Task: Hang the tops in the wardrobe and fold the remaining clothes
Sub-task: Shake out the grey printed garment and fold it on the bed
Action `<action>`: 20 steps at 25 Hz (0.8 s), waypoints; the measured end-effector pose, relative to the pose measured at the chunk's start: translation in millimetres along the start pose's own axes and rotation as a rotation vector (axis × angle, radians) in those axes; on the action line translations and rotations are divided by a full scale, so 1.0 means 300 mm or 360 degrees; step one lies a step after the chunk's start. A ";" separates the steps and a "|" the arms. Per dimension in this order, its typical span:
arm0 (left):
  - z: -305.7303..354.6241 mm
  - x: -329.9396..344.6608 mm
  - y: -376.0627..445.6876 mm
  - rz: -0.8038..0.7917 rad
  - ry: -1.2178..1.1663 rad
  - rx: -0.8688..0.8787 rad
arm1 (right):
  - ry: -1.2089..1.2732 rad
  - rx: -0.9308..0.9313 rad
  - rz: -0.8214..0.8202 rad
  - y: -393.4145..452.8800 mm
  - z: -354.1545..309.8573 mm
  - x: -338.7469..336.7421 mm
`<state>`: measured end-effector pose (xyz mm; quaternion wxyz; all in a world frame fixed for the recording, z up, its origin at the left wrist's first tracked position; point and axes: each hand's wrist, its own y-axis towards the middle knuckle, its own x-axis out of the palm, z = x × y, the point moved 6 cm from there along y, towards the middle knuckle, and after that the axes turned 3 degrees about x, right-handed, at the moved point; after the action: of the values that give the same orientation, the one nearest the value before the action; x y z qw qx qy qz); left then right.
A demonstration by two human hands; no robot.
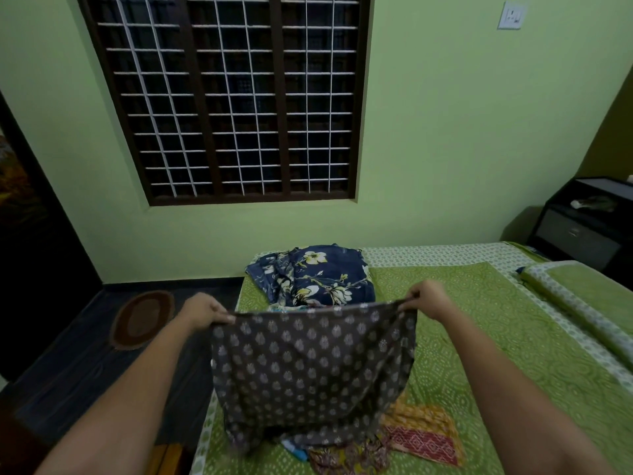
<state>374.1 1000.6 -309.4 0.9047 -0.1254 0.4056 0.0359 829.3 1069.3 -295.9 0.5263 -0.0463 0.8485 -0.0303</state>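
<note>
A grey garment with a pale leaf print hangs spread out above the bed. My left hand pinches its upper left corner and my right hand pinches its upper right corner, so the top edge is stretched between them. Its lower edge drapes onto a heap of clothes in orange, red and yellow prints, partly hidden behind it. A folded navy garment with large pale flowers lies at the far end of the bed.
The bed has a green patterned sheet and a matching pillow on the right. A dark bedside cabinet stands at the far right. On the dark floor to the left lies an oval brown mat. A barred window fills the green wall.
</note>
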 end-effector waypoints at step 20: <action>0.739 -0.495 -0.299 0.0395 -0.1634 0.1339 | 0.2603 -0.1264 0.0065 -0.185 -0.429 -0.615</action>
<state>450.5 976.0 -39.6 0.9437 0.3180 -0.0847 0.0335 798.1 1034.8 -68.9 -0.2942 -0.1733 0.9060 0.2503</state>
